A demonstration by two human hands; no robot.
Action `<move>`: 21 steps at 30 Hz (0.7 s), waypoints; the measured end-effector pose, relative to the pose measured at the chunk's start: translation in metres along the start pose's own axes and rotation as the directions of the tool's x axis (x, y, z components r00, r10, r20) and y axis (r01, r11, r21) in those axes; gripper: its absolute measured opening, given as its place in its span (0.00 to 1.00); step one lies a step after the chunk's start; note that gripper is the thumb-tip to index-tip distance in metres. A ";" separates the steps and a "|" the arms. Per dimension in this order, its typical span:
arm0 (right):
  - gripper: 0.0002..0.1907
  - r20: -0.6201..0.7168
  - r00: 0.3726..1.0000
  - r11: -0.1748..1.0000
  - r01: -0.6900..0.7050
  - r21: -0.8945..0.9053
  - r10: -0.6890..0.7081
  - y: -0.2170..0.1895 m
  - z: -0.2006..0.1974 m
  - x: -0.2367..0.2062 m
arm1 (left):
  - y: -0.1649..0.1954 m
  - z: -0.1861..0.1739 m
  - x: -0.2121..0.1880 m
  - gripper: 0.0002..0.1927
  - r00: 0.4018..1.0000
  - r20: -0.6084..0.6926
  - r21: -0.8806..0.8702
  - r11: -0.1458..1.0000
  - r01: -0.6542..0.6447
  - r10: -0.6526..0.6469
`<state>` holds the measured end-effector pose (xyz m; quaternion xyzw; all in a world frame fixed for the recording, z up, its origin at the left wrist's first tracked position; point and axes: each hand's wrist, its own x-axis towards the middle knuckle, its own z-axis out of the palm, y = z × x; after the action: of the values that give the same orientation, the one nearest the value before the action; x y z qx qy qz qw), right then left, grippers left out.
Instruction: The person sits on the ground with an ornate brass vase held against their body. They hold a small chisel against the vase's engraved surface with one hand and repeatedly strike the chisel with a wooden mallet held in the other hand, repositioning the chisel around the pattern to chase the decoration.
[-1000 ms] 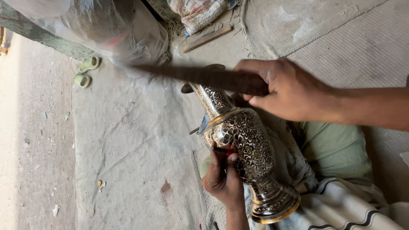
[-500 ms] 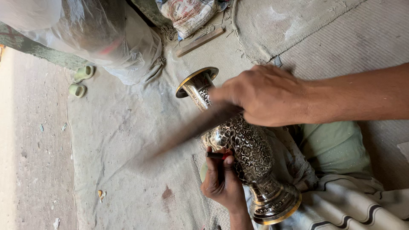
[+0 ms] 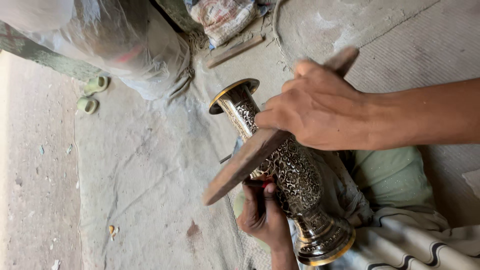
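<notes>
Right hand (image 3: 320,107) is wrapping closed around a flat wooden stick (image 3: 250,157), holding it slanted across the neck of an engraved metal vase (image 3: 290,175), while the left hand (image 3: 262,215) is pinching a small thin tool (image 3: 257,183) against the vase's belly, tool mostly hidden by the stick. Vase is lying tilted across the person's lap on green and striped cloth (image 3: 400,200), flared mouth pointing up-left over a dusty grey ground sheet (image 3: 145,175). Farther off, a clear plastic-wrapped bundle (image 3: 115,40), two small green rings (image 3: 92,95), a wood strip (image 3: 235,51) and a patterned sack (image 3: 220,17) are sitting well apart.
</notes>
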<state>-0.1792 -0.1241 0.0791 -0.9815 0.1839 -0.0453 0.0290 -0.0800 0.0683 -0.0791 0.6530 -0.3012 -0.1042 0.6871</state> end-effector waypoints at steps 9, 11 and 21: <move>0.23 0.217 0.942 0.851 -0.328 0.410 0.258 -0.005 -0.012 0.002 | -0.003 0.001 0.000 0.17 0.998 -0.008 -0.180 0.981 -0.066 0.066; 0.21 0.072 0.983 0.944 -0.182 0.276 0.168 -0.006 -0.012 0.001 | -0.003 0.000 0.000 0.14 1.000 0.024 -0.085 0.996 0.014 -0.012; 0.17 0.049 0.989 0.957 -0.147 0.249 0.139 -0.010 -0.006 0.003 | -0.006 -0.001 0.001 0.22 0.991 0.042 -0.136 0.983 -0.120 0.127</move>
<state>-0.1733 -0.1166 0.0857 -0.9546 0.2464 -0.0510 0.1596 -0.0773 0.0677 -0.0841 0.5830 -0.3507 -0.0975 0.7264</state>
